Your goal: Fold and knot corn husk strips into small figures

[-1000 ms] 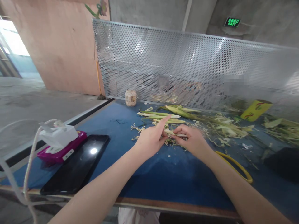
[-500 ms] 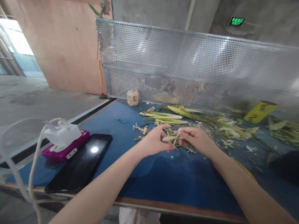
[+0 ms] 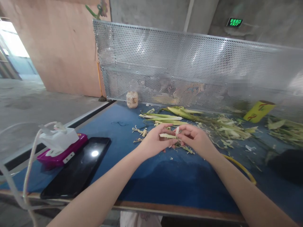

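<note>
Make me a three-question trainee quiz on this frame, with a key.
1. True or false: the white adapter sits on top of the purple block.

2. What is between the fingers of the left hand and the right hand?
A) a yellow canister
B) a pale plant strip
C) a white cable

3. Fill in the English word: the green sign reads ____.

Key: 1. True. 2. B. 3. EXIT.
</note>
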Demonstrator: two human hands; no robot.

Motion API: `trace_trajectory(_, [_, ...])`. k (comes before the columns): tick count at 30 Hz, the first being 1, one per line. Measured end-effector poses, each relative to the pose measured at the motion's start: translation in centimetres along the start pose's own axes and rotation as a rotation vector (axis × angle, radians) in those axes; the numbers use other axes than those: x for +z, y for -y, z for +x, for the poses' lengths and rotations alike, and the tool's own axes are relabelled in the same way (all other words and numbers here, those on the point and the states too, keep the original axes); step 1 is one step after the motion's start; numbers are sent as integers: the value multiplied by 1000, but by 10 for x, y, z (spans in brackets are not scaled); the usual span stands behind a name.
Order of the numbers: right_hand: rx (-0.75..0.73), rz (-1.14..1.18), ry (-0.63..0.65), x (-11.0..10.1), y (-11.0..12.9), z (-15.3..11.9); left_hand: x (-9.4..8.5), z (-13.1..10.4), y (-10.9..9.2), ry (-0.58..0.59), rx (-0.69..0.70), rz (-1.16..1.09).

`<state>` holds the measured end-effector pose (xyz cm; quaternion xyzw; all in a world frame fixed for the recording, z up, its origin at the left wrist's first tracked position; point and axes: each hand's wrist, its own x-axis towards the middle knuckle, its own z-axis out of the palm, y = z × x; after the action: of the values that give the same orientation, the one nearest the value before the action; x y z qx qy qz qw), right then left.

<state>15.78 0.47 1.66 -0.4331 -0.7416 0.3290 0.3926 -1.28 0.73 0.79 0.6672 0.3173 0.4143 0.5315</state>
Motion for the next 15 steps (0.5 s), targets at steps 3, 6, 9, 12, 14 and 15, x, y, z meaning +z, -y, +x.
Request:
trace_trajectory(3, [-20, 1, -67, 2, 2, -1, 1, 1, -2, 34, 13, -75])
trace_trajectory(6, [-68, -10, -101, 4, 2, -3, 3, 2, -5, 33, -59, -193])
trace_trajectory(9, [-107, -36, -91, 4, 4, -5, 2, 1, -6, -12, -105, -313])
trace_trajectory(12, [-100, -65, -64, 2, 5, -4, 1, 2, -5, -55, -106, -352])
trace_trajectory(14, [-59, -82, -67, 0, 5, -3, 1, 3, -4, -71, -103, -348])
trace_trajectory(15, [-37, -86, -85, -2, 5, -3, 1, 3, -3, -84, -99, -342])
